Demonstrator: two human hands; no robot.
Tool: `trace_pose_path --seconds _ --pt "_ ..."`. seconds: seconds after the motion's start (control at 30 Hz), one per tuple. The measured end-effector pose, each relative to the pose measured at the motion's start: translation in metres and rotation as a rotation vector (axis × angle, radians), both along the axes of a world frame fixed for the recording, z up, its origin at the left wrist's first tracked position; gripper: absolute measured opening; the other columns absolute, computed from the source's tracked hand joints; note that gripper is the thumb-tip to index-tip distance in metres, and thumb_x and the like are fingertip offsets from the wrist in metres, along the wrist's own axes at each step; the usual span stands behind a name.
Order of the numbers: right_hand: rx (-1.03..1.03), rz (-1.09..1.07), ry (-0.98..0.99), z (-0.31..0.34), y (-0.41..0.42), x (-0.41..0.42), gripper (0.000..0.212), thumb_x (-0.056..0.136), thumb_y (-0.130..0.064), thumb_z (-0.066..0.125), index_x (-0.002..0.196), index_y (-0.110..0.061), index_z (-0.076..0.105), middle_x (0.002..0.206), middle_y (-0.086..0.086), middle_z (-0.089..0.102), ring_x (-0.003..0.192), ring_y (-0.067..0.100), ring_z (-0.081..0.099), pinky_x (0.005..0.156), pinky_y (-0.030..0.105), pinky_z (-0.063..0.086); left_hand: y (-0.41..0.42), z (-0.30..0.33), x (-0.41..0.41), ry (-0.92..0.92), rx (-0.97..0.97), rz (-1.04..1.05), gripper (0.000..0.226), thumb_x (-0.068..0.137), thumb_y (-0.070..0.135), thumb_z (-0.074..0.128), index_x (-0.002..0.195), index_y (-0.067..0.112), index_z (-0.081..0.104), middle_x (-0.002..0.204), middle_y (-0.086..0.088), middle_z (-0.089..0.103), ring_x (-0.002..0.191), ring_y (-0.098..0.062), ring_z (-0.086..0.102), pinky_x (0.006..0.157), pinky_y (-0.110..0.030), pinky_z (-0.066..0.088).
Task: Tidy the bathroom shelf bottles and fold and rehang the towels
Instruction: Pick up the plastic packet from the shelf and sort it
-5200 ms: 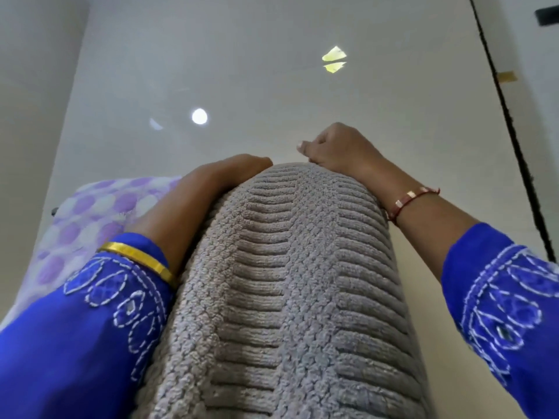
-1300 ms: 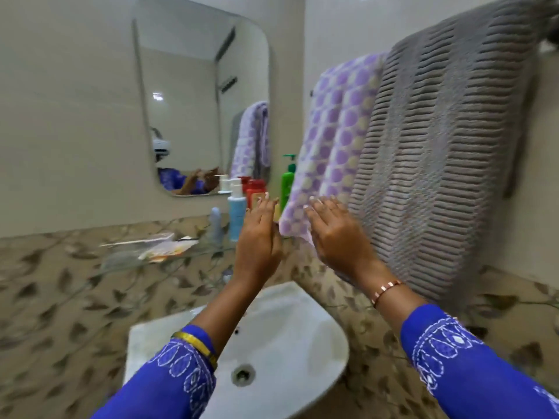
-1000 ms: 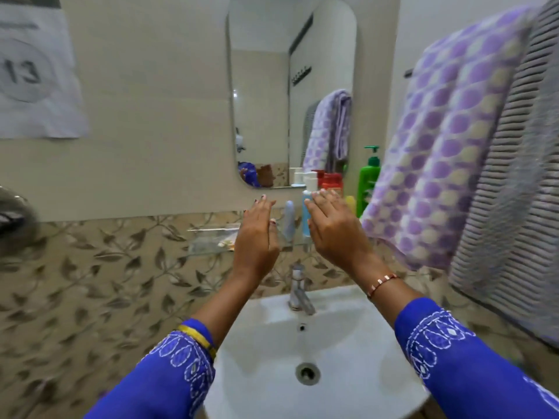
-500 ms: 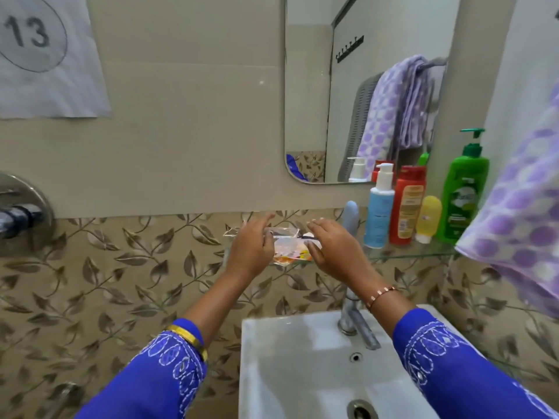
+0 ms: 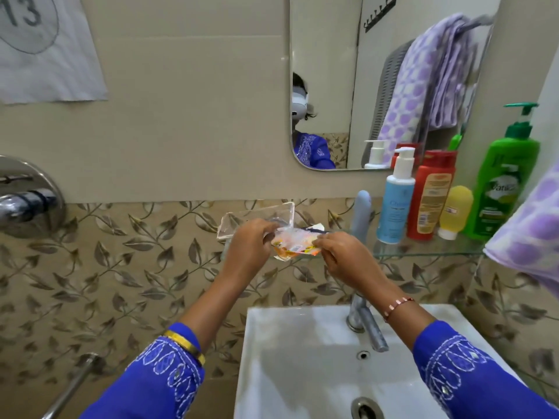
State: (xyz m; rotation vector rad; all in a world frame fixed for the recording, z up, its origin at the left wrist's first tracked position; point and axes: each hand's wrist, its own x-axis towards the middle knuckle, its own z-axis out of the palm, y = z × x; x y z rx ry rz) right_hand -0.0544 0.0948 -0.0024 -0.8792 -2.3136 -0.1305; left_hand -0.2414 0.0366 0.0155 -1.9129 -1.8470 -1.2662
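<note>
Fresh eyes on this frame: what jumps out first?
Centre frame, the left hand and right hand pinch a crumpled orange-and-white wrapper over the sink, with a clear plastic case lifted behind it. On the glass shelf to the right stands a row of bottles, the bright green pump bottle and red bottle loudest. A purple-dotted towel hangs in at the right edge.

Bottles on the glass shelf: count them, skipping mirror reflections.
4, side by side at the shelf's right end: blue pump bottle, red bottle, small yellow bottle, green pump bottle.
</note>
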Motion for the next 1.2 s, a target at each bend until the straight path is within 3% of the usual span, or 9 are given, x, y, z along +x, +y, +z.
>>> trace_pose_path --seconds 0.17,0.23,0.4,0.5,0.6,0.77,0.87,1.0,1.2 --pt "0.059 0.007 0.185 0.009 0.003 0.005 0.022 0.084 -0.003 0.055 0.101 -0.005 0.069 0.094 0.014 0.072 0.088 0.032 0.064 0.071 0.038 0.052 -0.009 0.013 0.003 -0.195 0.224 0.036 0.021 0.08 -0.001 0.062 0.1 -0.001 0.069 0.096 -0.012 0.071 0.086 -0.018 0.063 0.077 -0.015 0.042" --pt "0.063 -0.003 0.255 0.014 0.001 0.002 0.019 0.083 -0.003 0.056 0.096 -0.004 0.07 0.089 0.014 0.072 0.084 0.03 0.064 0.066 0.032 0.048 -0.016 0.019 0.004 -0.298 0.306 0.003 0.022 0.08 -0.001 0.064 0.101 -0.002 0.068 0.094 -0.007 0.068 0.084 -0.013 0.062 0.079 -0.015 0.045" --pt "-0.019 -0.064 0.513 0.029 -0.001 -0.006 0.016 0.086 -0.002 0.052 0.077 -0.002 0.066 0.065 0.015 0.065 0.056 0.022 0.053 0.052 0.027 0.032 -0.033 0.04 0.003 -0.798 0.326 -0.208 0.017 0.086 0.002 0.057 0.094 0.014 0.066 0.083 0.006 0.068 0.073 0.006 0.064 0.073 -0.009 0.051" --pt "-0.149 0.015 0.702 0.041 -0.011 -0.016 0.016 0.089 -0.007 0.052 0.087 -0.002 0.067 0.071 0.016 0.067 0.058 0.02 0.053 0.053 0.027 0.038 -0.052 0.044 0.003 -1.011 0.273 -0.31 0.02 0.09 0.006 0.05 0.085 0.021 0.063 0.068 0.011 0.067 0.073 -0.003 0.062 0.074 -0.018 0.052" --pt "-0.296 0.124 0.837 0.052 -0.023 -0.025 0.015 0.091 -0.008 0.049 0.091 -0.006 0.064 0.08 0.018 0.068 0.069 0.032 0.063 0.06 0.041 0.053 -0.067 0.041 -0.001 -1.189 0.2 -0.465 0.025 0.093 0.001 0.04 0.083 0.014 0.059 0.082 -0.001 0.061 0.082 -0.01 0.06 0.085 -0.032 0.051" --pt "-0.539 0.333 0.915 0.064 -0.034 -0.019 0.02 0.09 -0.002 0.049 0.088 -0.016 0.063 0.079 0.007 0.068 0.053 0.002 0.06 0.052 0.019 0.052 -0.072 0.03 -0.002 -1.152 0.008 -0.549 0.027 0.091 -0.005 0.035 0.096 0.008 0.059 0.105 0.001 0.061 0.099 -0.008 0.059 0.096 -0.031 0.045" --pt "-0.702 0.408 0.827 0.063 -0.037 -0.019 0.023 0.09 0.0 0.049 0.085 -0.018 0.064 0.074 0.003 0.068 0.053 0.002 0.06 0.054 0.02 0.052 -0.071 0.023 -0.003 -1.193 -0.019 -0.577 0.027 0.091 -0.003 0.036 0.096 0.01 0.06 0.099 0.004 0.065 0.093 -0.008 0.061 0.087 -0.025 0.051" --pt "-0.828 0.42 0.793 0.057 -0.032 -0.019 0.026 0.091 0.0 0.048 0.084 -0.019 0.064 0.074 0.002 0.068 0.059 0.011 0.061 0.059 0.025 0.052 -0.067 0.017 -0.004 -1.226 -0.1 -0.609 0.024 0.094 0.002 0.035 0.102 0.006 0.057 0.119 -0.016 0.057 0.113 -0.027 0.053 0.102 -0.043 0.04" --pt "-0.902 0.417 0.766 0.045 -0.019 -0.021 0.02 0.092 -0.007 0.05 0.079 -0.016 0.062 0.067 -0.001 0.071 0.058 0.012 0.064 0.057 0.024 0.055 -0.057 0.011 -0.001 -1.215 -0.116 -0.573 0.021 0.092 0.007 0.042 0.093 0.012 0.062 0.088 0.0 0.069 0.08 -0.011 0.065 0.068 -0.025 0.056"
